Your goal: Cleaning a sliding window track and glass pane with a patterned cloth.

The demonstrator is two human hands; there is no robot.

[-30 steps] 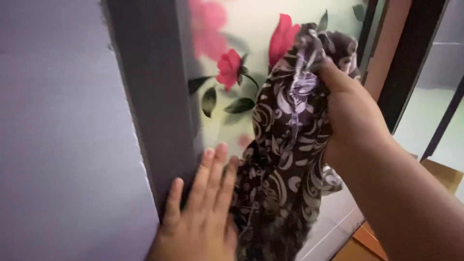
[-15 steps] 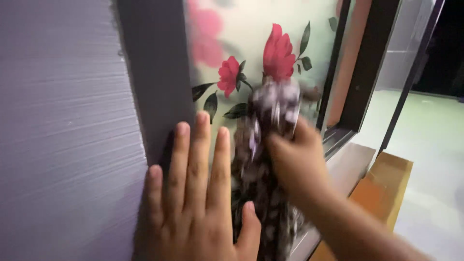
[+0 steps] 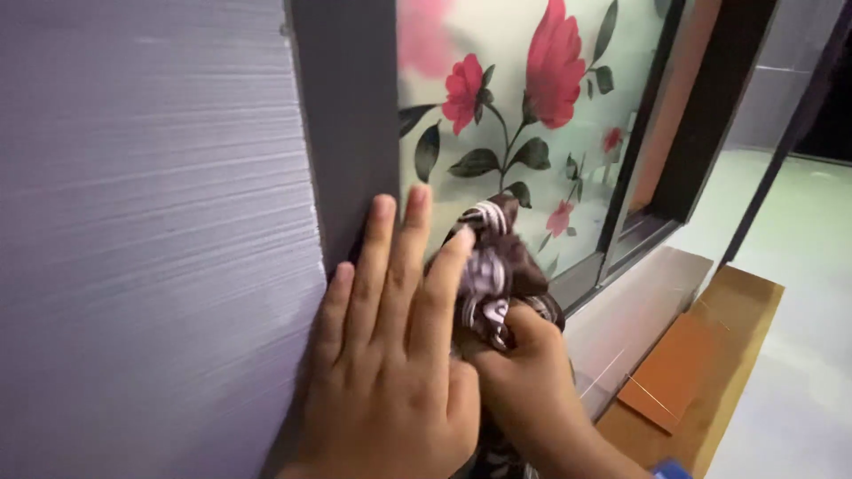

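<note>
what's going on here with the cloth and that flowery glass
A person presses a bunched brown patterned cloth against a frosted glass pane printed with red flowers, gripping it in the right hand. The left hand lies flat, fingers spread, over the dark grey frame beside the glass, next to a pale purple wall.

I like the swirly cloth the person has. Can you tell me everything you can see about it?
The dark brown cloth with pale lilac swirl patterns looks like soft, thin fabric, bunched into a crumpled wad rather than spread flat. The right hand grips it from below and presses it against the frosted glass pane printed with red flowers, low down near the grey frame. The left hand lies flat beside it, its fingertips touching the wad's edge. More cloth hangs below, mostly hidden.
</note>
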